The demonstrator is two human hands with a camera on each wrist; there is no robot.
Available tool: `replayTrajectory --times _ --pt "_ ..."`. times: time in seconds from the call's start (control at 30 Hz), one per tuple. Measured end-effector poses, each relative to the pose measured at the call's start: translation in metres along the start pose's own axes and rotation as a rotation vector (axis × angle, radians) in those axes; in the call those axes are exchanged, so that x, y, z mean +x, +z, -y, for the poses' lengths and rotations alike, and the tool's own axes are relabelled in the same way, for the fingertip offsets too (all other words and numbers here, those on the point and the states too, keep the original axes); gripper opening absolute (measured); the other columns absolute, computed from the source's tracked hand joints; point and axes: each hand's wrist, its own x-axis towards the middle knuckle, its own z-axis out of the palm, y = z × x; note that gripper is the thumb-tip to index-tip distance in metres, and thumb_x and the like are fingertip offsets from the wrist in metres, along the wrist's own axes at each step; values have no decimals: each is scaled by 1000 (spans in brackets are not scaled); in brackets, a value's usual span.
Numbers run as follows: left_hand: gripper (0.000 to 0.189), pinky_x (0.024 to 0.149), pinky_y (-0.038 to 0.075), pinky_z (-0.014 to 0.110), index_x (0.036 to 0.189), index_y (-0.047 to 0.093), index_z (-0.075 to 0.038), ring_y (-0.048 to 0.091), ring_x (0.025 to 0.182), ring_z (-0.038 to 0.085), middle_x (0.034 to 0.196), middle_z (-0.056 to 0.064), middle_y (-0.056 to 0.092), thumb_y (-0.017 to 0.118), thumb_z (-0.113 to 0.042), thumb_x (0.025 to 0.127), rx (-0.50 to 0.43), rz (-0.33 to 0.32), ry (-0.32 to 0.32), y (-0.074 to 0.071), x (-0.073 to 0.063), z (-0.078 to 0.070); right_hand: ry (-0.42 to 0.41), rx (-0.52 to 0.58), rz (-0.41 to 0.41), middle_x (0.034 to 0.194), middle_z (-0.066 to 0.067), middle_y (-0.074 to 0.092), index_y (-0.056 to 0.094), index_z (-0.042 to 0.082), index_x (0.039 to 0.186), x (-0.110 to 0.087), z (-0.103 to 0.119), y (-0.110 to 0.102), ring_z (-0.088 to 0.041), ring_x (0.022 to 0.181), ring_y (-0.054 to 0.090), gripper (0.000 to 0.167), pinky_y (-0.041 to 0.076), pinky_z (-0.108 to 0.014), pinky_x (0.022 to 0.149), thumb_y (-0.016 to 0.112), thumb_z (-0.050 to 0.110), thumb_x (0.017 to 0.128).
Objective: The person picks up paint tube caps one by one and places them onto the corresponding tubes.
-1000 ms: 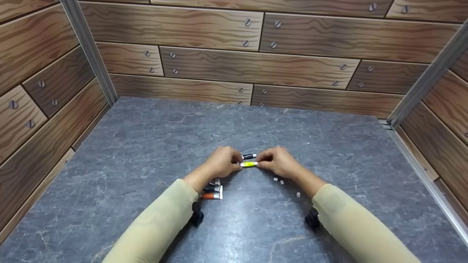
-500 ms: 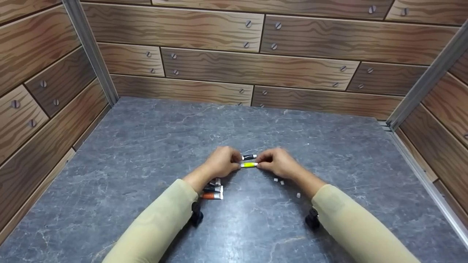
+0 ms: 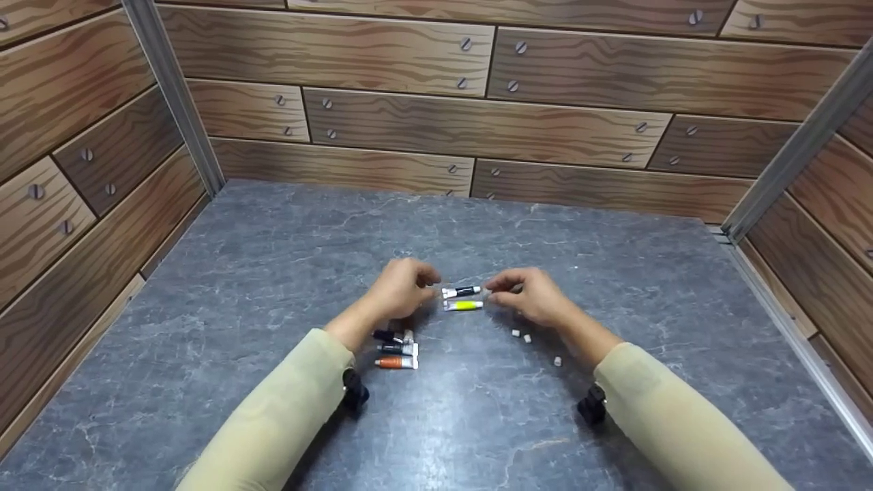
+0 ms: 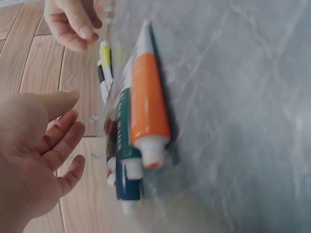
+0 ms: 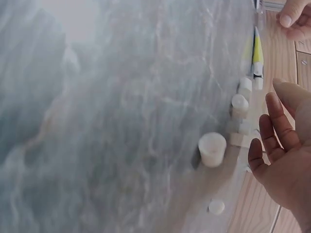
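Note:
A yellow paint tube point(image 3: 465, 305) and a black paint tube point(image 3: 464, 292) lie side by side on the table, between the two hands. My left hand point(image 3: 404, 289) hovers just left of their flat ends, fingers loosely bent and holding nothing. To the right of the tubes' nozzle ends is my right hand point(image 3: 528, 294), also holding nothing, its fingers relaxed and apart. Below the left wrist lie several more tubes, among them an orange paint tube point(image 4: 149, 97), a dark green paint tube point(image 4: 125, 126) and a dark blue paint tube point(image 4: 128, 187).
Small white caps point(image 3: 527, 338) are scattered on the grey marbled table point(image 3: 477, 423) near the right forearm; one cap point(image 5: 212, 149) stands close in the right wrist view. Wood-patterned walls point(image 3: 395, 123) with metal corner posts point(image 3: 174, 95) surround the table at the back and sides.
Both hands have let go of the yellow tube and drawn apart, the left one leftward and the right one slightly rightward. Both tubes now lie uncovered, and more of the left-hand tubes shows.

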Motion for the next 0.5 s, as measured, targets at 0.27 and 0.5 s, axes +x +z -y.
replayTrajectory --times 0.27,0.5 --pt "21 87 58 41 111 78 2 71 93 25 99 11 77 80 -7 92 -19 -23 28 -17 -7 7 -10 -25 -22 102 -9 78 79 -1 112 -9 -1 -15 -16 91 67 22 53 -25 80 80 8 93" --pt "20 84 58 42 110 77 3 70 86 22 94 10 77 79 -5 91 -33 -26 17 -26 -16 23 -14 -26 -26 104 -9 77 78 -2 113 -22 -2 -28 -22 96 69 23 56 -33 85 81 9 93"
